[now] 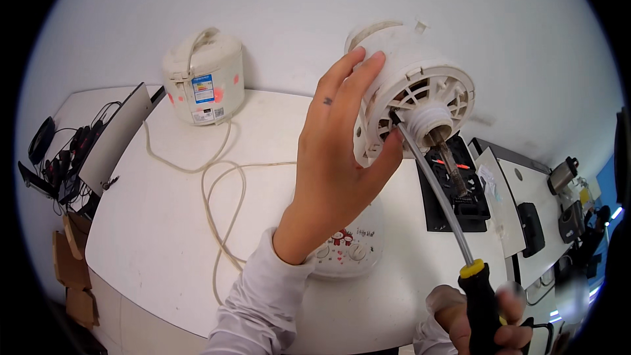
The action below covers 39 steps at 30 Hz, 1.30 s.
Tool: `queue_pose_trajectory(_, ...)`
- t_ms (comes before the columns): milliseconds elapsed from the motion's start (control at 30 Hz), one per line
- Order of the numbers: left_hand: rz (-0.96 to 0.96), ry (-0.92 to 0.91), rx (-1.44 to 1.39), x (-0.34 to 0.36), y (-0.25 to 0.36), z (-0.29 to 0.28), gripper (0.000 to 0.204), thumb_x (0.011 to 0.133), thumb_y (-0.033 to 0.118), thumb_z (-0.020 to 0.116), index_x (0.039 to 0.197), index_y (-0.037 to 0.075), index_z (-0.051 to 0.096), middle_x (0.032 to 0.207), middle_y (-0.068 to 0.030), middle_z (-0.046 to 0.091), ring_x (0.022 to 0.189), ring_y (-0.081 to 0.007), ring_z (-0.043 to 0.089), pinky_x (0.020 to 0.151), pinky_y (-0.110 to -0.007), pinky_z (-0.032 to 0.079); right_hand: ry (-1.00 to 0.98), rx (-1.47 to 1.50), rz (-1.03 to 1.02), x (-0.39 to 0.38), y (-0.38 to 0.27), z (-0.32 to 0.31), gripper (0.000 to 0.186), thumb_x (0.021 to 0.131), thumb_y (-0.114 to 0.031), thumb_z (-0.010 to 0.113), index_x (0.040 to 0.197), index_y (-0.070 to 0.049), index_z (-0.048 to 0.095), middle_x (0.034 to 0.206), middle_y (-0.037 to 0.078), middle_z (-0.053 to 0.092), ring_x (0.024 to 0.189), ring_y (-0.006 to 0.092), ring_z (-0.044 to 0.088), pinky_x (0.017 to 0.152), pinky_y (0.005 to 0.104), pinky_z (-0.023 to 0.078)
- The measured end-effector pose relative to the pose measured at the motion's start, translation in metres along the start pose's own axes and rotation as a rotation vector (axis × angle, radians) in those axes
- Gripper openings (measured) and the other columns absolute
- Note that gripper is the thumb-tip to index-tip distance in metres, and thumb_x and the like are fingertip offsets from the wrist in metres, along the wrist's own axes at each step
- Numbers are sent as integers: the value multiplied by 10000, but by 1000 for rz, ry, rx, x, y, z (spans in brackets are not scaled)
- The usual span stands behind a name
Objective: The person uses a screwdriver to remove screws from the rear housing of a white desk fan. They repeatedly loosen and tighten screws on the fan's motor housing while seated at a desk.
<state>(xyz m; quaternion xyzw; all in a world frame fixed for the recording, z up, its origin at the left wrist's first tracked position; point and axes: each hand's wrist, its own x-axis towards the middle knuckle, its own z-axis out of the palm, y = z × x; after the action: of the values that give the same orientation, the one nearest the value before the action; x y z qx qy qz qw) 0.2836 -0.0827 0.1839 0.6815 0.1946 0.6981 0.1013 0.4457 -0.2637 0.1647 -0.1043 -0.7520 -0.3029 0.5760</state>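
Note:
A white fan's motor housing (406,52), with its slotted round front toward me, is held up by my left hand (332,158). My fingers lie along its left side and the thumb sits near the front slots. A metal shaft (453,169) sticks out of the threaded collar at its middle. In my right hand (514,335) is a long screwdriver (447,209) with a black and yellow handle. Its dark tip touches the slotted front near my left thumb. Below, partly hidden by my left arm, the white fan base (361,260) shows knobs and a cartoon print.
A white rice cooker (217,69) stands at the table's (158,223) back left. A pale cord (209,190) loops across the tabletop. Behind the screwdriver lies an open black tool case (470,207). Cables and a panel (115,144) are at left; another table (542,200) is at right.

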Motion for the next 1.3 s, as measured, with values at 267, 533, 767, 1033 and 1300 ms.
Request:
queue_pose_trajectory(267, -11, -22, 22, 0, 1, -4, 656, 703, 53, 700, 1322, 90, 487, 1342, -119, 492, 1196, -274, 503, 909, -403, 441, -213, 142, 135, 1, -10, -17, 426, 875, -362, 639, 1145, -94, 447, 1122, 111, 517, 975, 443, 577, 788, 547, 525)
queue_pose_trajectory(533, 7, -66, 32, 2, 2, -10, 644, 720, 49, 696, 1327, 89, 486, 1351, -119, 493, 1203, -272, 499, 925, -395, 432, -178, 82, 141, 4, -12, -11, 392, 881, -336, 638, 1146, -110, 459, 1096, 90, 539, 960, 404, 594, 811, 493, 540)
queue_pose_trajectory(767, 10, -32, 47, 0, 1, -8, 612, 745, 93, 720, 1321, 86, 513, 1336, -112, 525, 1176, -256, 527, 916, -364, 438, -261, -96, -165, 7, -7, -5, 377, 872, -317, 648, 1066, -59, 453, 975, 100, 554, 724, 280, 655, 660, 316, 621)
queue_pose_trajectory(1033, -21, -17, 62, 1, 2, -6, 610, 738, 111, 739, 1311, 96, 530, 1329, -79, 544, 1165, -231, 546, 900, -351, 451, -182, -50, -202, 7, -6, 7, 340, 844, -282, 684, 978, -63, 462, 878, 80, 553, 727, 203, 649, 661, 323, 629)
queue_pose_trajectory(1300, 3, 0, 50, 1, -2, -5, 616, 712, 82, 758, 1292, 88, 550, 1301, -70, 573, 1163, -221, 556, 916, -327, 453, -109, -77, -172, 6, -8, 14, 292, 854, -279, 667, 952, -89, 470, 843, 59, 551, 730, 177, 639, 674, 329, 627)
